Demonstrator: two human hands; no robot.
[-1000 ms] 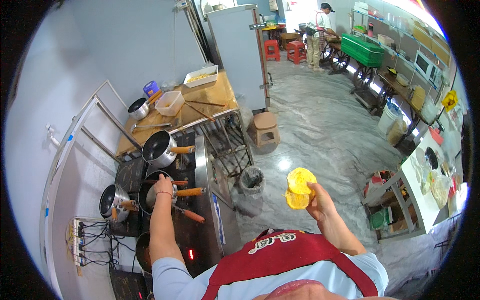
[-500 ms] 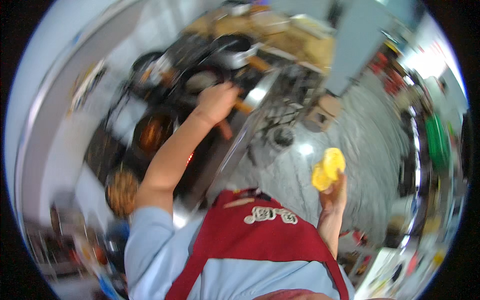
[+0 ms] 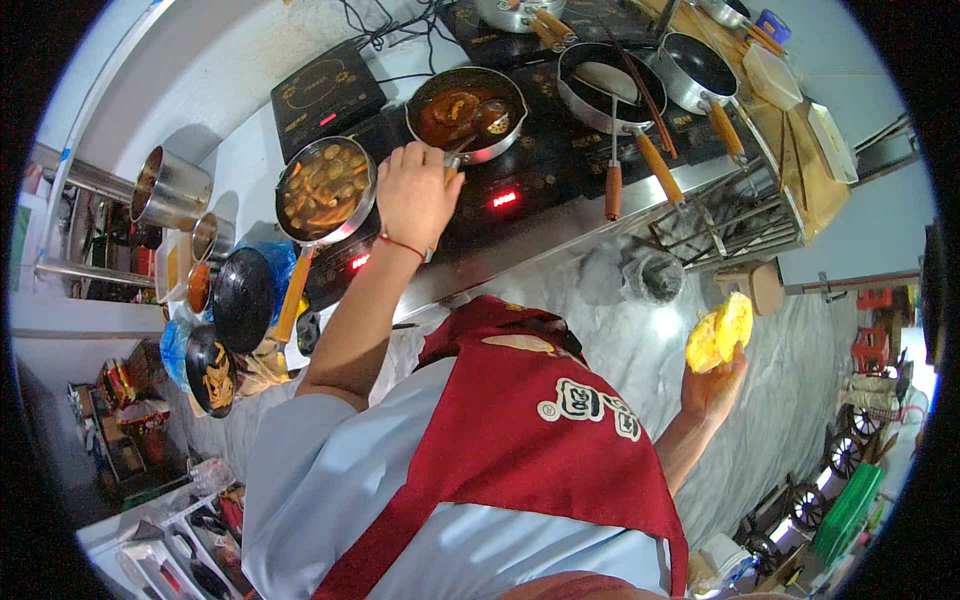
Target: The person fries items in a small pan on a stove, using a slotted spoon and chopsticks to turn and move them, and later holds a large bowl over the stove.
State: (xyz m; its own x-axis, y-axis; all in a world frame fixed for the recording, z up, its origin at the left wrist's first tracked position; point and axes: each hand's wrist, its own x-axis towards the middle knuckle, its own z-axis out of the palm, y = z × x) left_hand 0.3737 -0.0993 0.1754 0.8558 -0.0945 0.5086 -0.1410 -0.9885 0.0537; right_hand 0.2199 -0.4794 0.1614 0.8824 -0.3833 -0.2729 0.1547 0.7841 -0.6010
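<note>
Steel-edged counter (image 3: 570, 238): row of black induction cookers (image 3: 325, 92) lies on it, some red displays lit. On the cookers: pan of mushroom stew (image 3: 325, 190); pan of red-brown sauce (image 3: 445, 112); dark-lined pan (image 3: 580, 105), wooden handle outward; deep saucepan (image 3: 697, 65) just beside it; further saucepan (image 3: 515, 12) at rear, partly cut off.

Wooden tabletop (image 3: 818, 195), next to counter: clear plastic container (image 3: 773, 77), white tray (image 3: 832, 142), thin sticks between and below these.

Grey marbled floor (image 3: 610, 320): lined waste bin (image 3: 655, 275); brown stool (image 3: 752, 288) near it; red stools (image 3: 873, 350) well apart.
</note>
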